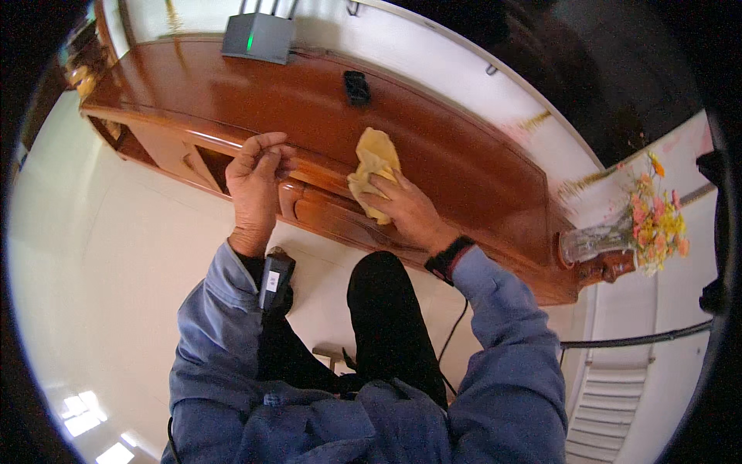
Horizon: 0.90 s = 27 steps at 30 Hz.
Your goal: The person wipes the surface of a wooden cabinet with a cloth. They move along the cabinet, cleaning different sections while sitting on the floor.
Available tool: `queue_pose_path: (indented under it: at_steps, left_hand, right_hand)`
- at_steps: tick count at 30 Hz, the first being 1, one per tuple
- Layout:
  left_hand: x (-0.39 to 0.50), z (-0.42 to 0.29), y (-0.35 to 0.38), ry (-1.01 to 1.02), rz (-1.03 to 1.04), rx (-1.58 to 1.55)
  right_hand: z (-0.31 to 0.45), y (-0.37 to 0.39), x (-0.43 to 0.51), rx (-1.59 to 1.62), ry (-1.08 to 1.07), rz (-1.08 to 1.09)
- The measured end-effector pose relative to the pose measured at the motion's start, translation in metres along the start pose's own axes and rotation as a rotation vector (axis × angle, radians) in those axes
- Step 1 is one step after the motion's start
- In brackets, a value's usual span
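Observation:
My right hand (408,209) is closed over a crumpled yellow cloth (375,153) at the front part of the cabinet top, right of the view's middle. The reddish-brown wooden cabinet (278,98) runs across the view, with its glossy top facing up. Near the cabinet's front edge, my left hand (261,165) is raised with its fingers bent and apart, and nothing shows in it. A small black object (356,88) lies on the top, beyond the cloth. Part of the cloth is hidden under my right fingers.
A dark router (258,37) with antennas and a green light stands at the back left. At the right end is a glass vase (597,243) of flowers. A gold-coloured ornament (83,81) is at the far left. My knees are below the cabinet's front; a black cable hangs beside them.

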State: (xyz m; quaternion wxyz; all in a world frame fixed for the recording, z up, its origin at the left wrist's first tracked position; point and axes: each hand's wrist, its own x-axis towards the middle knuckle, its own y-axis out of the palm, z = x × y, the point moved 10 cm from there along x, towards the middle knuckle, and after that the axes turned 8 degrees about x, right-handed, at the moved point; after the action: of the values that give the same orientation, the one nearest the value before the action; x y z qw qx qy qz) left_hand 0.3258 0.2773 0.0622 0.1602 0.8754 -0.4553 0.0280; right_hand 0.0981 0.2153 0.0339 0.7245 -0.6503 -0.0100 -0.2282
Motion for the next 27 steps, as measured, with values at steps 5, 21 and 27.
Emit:
queue_pose_path:
  at_steps: [5,21,27]
  left_hand:
    - [-0.004,0.003,0.011,0.011,0.011,0.112]
    - [-0.007,0.014,0.046,0.024,0.056,0.152]
    - [-0.007,0.015,0.050,0.038,0.086,0.160]
  right_hand:
    - [-0.040,-0.033,-0.137,-0.160,0.196,-0.108]
    - [-0.108,-0.068,-0.334,-0.358,0.679,-0.241]
    - [-0.143,-0.117,-0.456,-0.223,0.949,-0.495]
